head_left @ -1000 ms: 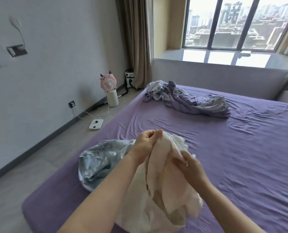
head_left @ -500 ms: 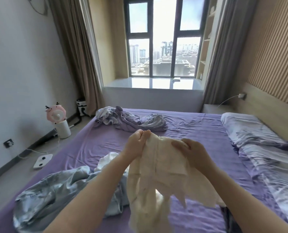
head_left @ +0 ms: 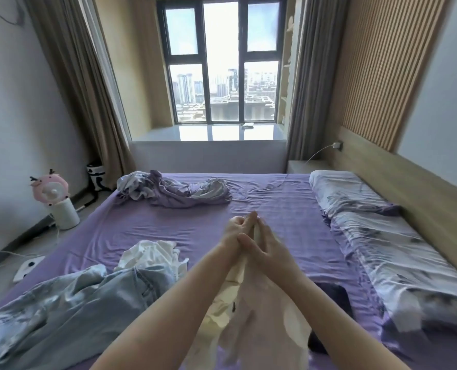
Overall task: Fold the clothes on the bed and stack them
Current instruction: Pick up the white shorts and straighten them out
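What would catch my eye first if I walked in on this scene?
Two hands, left hand and right hand, pressed together around a cream garment hanging down mid-frame. Behind them, a purple bed strewn with crumpled clothes, and a bright window showing city towers.

I see the bed (head_left: 262, 209) under a purple sheet, and beyond my raised fingers (head_left: 251, 220) a crumpled lilac garment (head_left: 176, 192) lies near its far edge. To their left and nearer me lie a white garment (head_left: 152, 255) and pale denim jeans (head_left: 93, 297), touching each other. To their right a floral pillow (head_left: 347, 193) and quilt (head_left: 398, 263) lie along the headboard side, with a dark garment (head_left: 334, 300) beside the quilt.
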Available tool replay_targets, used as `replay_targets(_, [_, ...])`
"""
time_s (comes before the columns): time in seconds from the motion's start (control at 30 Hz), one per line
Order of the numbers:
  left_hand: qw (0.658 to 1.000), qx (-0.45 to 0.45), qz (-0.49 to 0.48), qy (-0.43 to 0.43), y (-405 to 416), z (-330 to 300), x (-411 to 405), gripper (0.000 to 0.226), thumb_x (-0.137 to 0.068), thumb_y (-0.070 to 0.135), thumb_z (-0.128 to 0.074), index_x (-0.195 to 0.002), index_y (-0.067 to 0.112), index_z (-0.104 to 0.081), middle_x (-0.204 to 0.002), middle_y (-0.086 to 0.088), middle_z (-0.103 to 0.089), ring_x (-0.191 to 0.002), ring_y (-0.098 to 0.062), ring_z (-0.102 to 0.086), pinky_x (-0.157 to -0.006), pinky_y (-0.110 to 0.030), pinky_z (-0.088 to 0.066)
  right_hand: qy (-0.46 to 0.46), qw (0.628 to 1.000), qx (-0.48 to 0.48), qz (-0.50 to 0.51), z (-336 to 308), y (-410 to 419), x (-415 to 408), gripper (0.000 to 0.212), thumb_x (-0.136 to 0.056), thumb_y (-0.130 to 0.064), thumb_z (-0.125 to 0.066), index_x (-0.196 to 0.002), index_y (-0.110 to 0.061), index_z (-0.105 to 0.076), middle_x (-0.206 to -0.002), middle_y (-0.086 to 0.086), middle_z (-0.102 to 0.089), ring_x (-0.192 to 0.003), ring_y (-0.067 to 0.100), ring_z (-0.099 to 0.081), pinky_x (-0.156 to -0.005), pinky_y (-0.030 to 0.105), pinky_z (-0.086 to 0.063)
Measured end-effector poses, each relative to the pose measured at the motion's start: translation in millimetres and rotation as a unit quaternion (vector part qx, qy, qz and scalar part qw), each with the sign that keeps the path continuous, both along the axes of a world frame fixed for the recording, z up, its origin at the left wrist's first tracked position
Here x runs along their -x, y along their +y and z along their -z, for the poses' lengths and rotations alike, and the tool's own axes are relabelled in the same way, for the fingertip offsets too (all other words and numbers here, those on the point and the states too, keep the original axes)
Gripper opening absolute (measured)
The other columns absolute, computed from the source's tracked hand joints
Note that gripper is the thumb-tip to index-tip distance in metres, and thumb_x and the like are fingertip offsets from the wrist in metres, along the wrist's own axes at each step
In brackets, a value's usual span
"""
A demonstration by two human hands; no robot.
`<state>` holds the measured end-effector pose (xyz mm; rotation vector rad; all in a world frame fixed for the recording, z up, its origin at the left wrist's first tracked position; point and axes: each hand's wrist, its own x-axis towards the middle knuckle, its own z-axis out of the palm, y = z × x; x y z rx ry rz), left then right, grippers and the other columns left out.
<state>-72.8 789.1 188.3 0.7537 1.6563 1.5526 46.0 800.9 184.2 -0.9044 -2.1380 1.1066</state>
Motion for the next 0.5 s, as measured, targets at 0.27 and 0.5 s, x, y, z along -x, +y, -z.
replay_targets(0.27, [0.997, 0.022, 0.054, 0.052, -29.6, -9.6, -1.9, 0.037, -0.086, 0.037, -0.066, -0.066, 0.011, -0.048, -0.056, -0.004, -0.049, -0.045, -0.011, -0.045, -0.048, -0.024, -0.04, -0.106, 0.993, -0.003, -0.042, 6.9, 0.1, -26.7, 0.05, -0.085, -0.028, -0.059, -0.133, -0.027, -0.046, -0.122, -0.001, -0.06, -0.112, 0.015, -0.053, -0.086, 0.027, -0.041])
replay_targets(0.5, [0.98, 0.059, 0.092, 0.164, -44.5, -36.8, 11.3, 0.031, -0.078, 0.039, -0.075, -0.073, 0.014, -0.055, -0.064, 0.001, -0.05, -0.052, -0.009, -0.044, -0.047, -0.02, -0.038, 0.002, 0.998, 0.062, -0.005, 3.6, 12.4, -32.8, 0.007, -0.085, -0.022, -0.058, -0.08, -0.021, -0.063, -0.068, -0.005, -0.056, -0.068, 0.012, -0.051, -0.058, 0.025, -0.038])
